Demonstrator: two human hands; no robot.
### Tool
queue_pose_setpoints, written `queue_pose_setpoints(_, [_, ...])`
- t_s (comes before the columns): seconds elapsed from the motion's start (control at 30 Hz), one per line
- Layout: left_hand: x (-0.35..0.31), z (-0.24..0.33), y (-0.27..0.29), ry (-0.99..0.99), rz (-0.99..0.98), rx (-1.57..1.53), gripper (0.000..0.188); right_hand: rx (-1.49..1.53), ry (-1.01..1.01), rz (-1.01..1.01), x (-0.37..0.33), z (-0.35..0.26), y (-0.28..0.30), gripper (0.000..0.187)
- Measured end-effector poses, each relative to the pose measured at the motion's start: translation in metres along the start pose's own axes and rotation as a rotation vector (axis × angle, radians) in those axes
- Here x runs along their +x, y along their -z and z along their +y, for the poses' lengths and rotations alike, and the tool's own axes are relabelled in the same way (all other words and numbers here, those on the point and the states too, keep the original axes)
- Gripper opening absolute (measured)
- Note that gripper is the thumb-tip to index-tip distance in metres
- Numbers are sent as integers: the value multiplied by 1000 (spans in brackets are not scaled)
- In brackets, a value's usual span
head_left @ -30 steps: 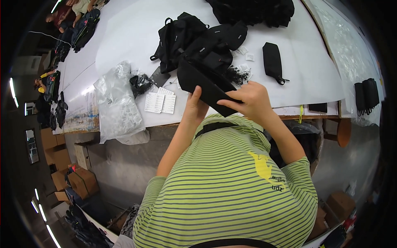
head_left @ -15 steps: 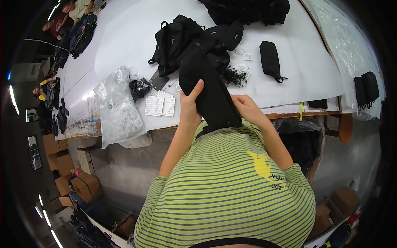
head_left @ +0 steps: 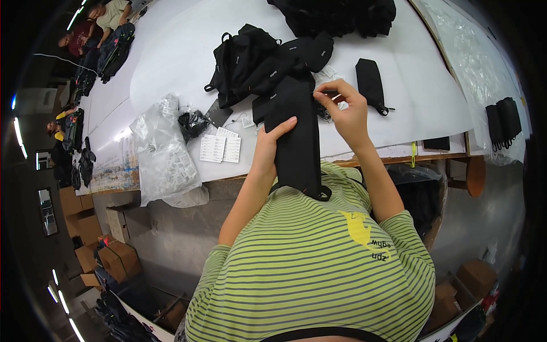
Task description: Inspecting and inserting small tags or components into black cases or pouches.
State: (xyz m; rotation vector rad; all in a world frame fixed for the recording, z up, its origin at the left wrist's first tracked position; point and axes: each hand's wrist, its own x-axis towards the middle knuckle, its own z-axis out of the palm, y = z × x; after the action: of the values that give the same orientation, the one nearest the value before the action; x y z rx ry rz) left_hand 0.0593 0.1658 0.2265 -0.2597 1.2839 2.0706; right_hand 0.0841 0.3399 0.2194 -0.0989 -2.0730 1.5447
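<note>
A long black fabric pouch (head_left: 297,142) lies lengthwise in front of my chest, a small loop at its near end. My left hand (head_left: 269,147) grips its left side, thumb on top. My right hand (head_left: 348,111) is raised at the pouch's far right edge, thumb and forefinger pinched together; what they hold is too small to make out. Beyond the pouch is a pile of similar black pouches (head_left: 245,62). Partly behind my right hand are white tags and black cords. A single black pouch (head_left: 369,80) lies to the right.
A clear plastic bag of white pieces (head_left: 162,154) lies at the left table edge, beside white printed label sheets (head_left: 219,147) and a small bag of black bits (head_left: 192,121). A black heap (head_left: 336,14) sits at the far side. Two people work at the far left.
My right hand has left the pouch's near right side and moved up to its far right edge, fingers now pinched. The pouch has turned straighter, its near end closer to me.
</note>
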Motion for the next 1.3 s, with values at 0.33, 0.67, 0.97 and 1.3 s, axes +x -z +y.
queue_pose_setpoints(0.33, [29,20,29,36,-10,-282,23,97,-31,-483,-25,-40,8,7])
queue_pose_setpoints(0.67, [22,16,38,-60,146,-353,34,-467,340,-291,-24,-52,9,31])
queue_pose_setpoints(0.97, [0,0,46,-180,79,105,46,-245,258,-422,-12,-50,18,50])
queue_pose_setpoints(1.3, [-18,35,61,-838,-178,738,19,286,-231,-388,-16,-18,38,18])
